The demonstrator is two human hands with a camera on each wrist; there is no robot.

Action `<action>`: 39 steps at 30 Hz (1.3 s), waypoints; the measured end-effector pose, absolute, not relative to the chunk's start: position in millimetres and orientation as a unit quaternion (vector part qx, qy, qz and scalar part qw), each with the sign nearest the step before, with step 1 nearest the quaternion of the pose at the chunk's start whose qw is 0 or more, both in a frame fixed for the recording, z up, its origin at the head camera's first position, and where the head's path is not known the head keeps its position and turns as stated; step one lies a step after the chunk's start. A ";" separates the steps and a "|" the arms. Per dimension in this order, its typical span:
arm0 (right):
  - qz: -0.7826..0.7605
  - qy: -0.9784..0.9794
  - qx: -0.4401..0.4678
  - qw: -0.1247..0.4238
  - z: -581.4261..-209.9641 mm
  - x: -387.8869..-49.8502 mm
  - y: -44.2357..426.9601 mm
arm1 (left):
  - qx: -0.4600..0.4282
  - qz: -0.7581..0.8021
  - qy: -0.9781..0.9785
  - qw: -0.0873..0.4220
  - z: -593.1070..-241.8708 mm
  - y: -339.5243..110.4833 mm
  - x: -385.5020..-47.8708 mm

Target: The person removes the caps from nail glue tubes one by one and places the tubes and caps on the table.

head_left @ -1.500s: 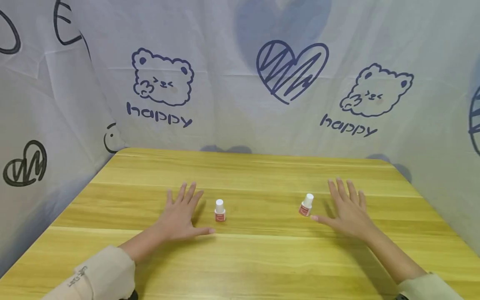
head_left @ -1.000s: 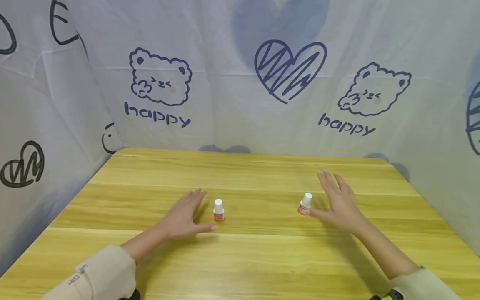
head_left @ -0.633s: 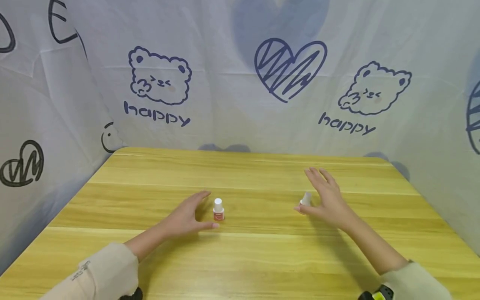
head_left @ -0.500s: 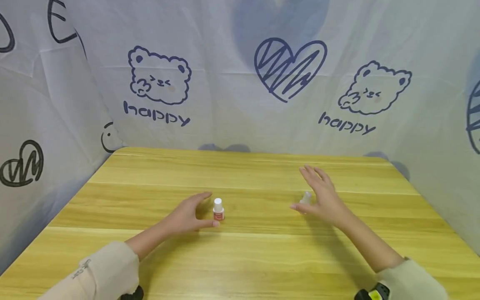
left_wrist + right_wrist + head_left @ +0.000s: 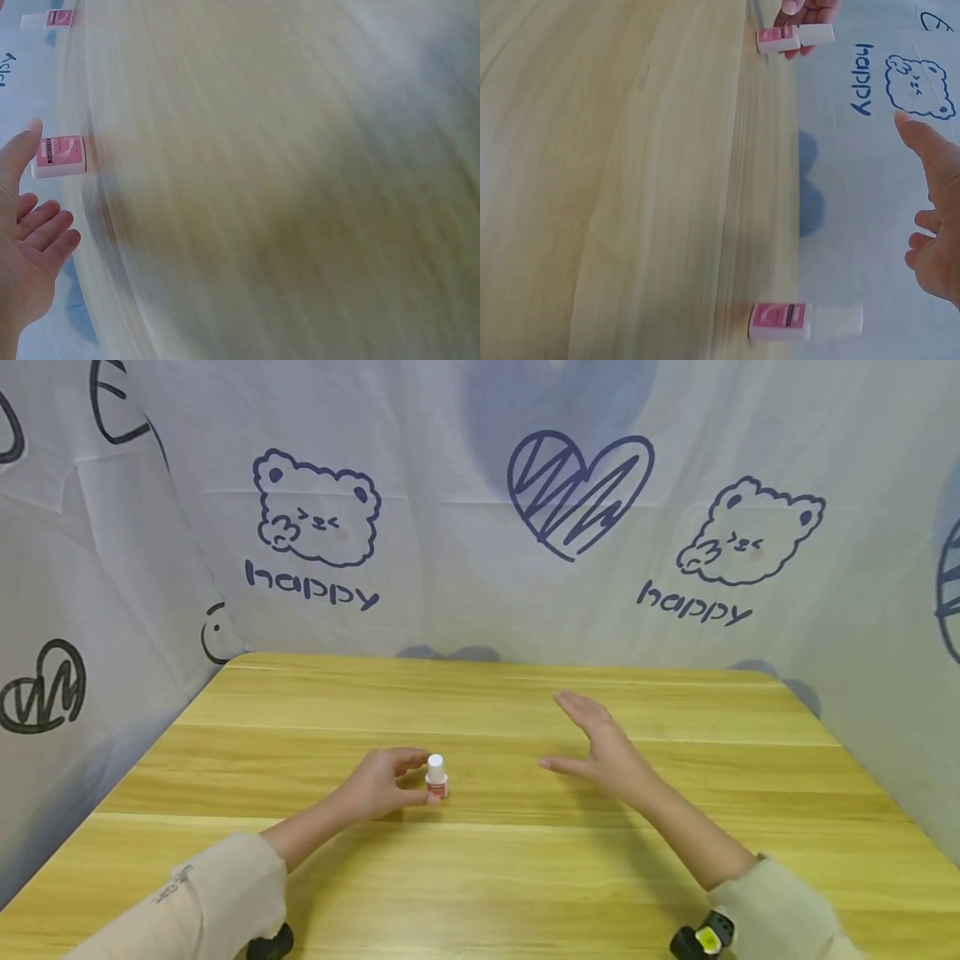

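Observation:
A small white bottle with a pink label and white cap [image 5: 436, 768] stands upright on the table [image 5: 495, 893]. My left hand [image 5: 371, 787] is around its left side, thumb in front of the label and fingers behind. In the left wrist view the fingers [image 5: 49, 232] look apart from this bottle [image 5: 69, 156]; thumb contact cannot be told. My right hand [image 5: 611, 752] hovers to the right, fingers extended and thumb spread, holding nothing. It hides a second similar bottle from the head view. The right wrist view shows that bottle [image 5: 780, 321] upright on the table, apart from the hand.
A pale cloth [image 5: 450, 543] with drawn bears, hearts and lettering hangs behind the table and along its sides. Dark devices sit at both wrists, the right-hand device [image 5: 702, 937] with a yellow patch.
My left hand has moved right, its fingers drawing in about the near bottle. My right hand has swept left across the other bottle, which it now covers in the head view.

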State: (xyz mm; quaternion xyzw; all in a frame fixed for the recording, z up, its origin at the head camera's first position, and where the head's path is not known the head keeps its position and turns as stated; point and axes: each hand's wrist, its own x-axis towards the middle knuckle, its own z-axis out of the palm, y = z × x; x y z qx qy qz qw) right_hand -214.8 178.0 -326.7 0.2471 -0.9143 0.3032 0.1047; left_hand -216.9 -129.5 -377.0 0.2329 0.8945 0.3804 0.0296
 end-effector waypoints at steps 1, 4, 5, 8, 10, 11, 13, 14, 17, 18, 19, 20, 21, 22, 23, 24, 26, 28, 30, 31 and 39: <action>0.307 -0.912 0.250 0.104 -327.1 -215.0 175.2 | 0.232 0.383 0.894 0.031 -376.8 -129.1 -217.0; 0.315 -0.907 0.258 0.106 -328.4 -215.6 167.2 | 0.234 0.384 0.893 0.029 -376.4 -128.2 -217.1; 0.317 -0.906 0.260 0.107 -329.1 -215.8 164.8 | 0.234 0.384 0.893 0.028 -376.4 -127.9 -217.0; 0.317 -0.904 0.266 0.110 -330.6 -216.2 157.8 | 0.238 0.383 0.892 0.021 -376.4 -127.1 -217.1; 0.317 -0.903 0.268 0.110 -331.3 -216.5 153.2 | 0.239 0.388 0.890 0.020 -376.5 -126.6 -217.2; 0.318 -0.902 0.270 0.112 -331.2 -216.8 150.7 | 0.238 0.394 0.888 0.021 -376.6 -126.5 -217.4; 0.319 -0.900 0.273 0.113 -330.9 -217.1 145.7 | 0.238 0.404 0.883 0.024 -377.1 -126.3 -217.7; 0.320 -0.900 0.275 0.113 -330.7 -217.3 143.1 | 0.237 0.410 0.880 0.027 -377.4 -126.3 -217.8; 0.329 -0.896 0.279 0.110 -329.7 -217.3 135.8 | 0.237 0.425 0.873 0.032 -378.5 -125.6 -218.0; 0.331 -0.895 0.280 0.109 -329.7 -217.3 133.8 | 0.239 0.429 0.871 0.032 -378.9 -125.1 -218.1; 0.334 -0.894 0.279 0.106 -329.6 -217.2 131.7 | 0.240 0.431 0.869 0.031 -379.3 -124.7 -218.2; 0.338 -0.893 0.279 0.101 -329.5 -217.1 129.9 | 0.243 0.432 0.868 0.029 -379.5 -124.3 -218.3; 0.342 -0.892 0.278 0.098 -329.5 -217.0 128.1 | 0.245 0.432 0.868 0.027 -379.9 -123.8 -218.4; 0.346 -0.891 0.278 0.094 -329.6 -217.2 126.3 | 0.247 0.430 0.868 0.024 -380.4 -123.4 -218.7; 0.349 -0.891 0.277 0.091 -330.1 -217.4 124.7 | 0.249 0.429 0.868 0.020 -380.8 -123.1 -219.1; 0.352 -0.890 0.276 0.088 -330.4 -217.6 123.0 | 0.249 0.428 0.869 0.018 -380.9 -122.5 -219.3; 0.358 -0.889 0.274 0.081 -330.9 -218.0 119.6 | 0.245 0.425 0.871 0.017 -380.4 -122.0 -219.3; 0.367 -0.886 0.273 0.073 -331.6 -218.5 115.7 | 0.239 0.423 0.874 0.018 -379.7 -121.5 -219.1; 0.377 -0.884 0.270 0.062 -332.0 -218.7 111.8 | 0.236 0.423 0.875 0.021 -378.5 -121.2 -219.0; 0.383 -0.883 0.266 0.055 -332.6 -218.9 109.8 | 0.235 0.422 0.875 0.021 -378.0 -121.1 -218.9; 0.433 -0.864 0.255 0.024 -341.1 -222.9 90.8 | 0.240 0.415 0.878 0.012 -378.2 -122.5 -220.0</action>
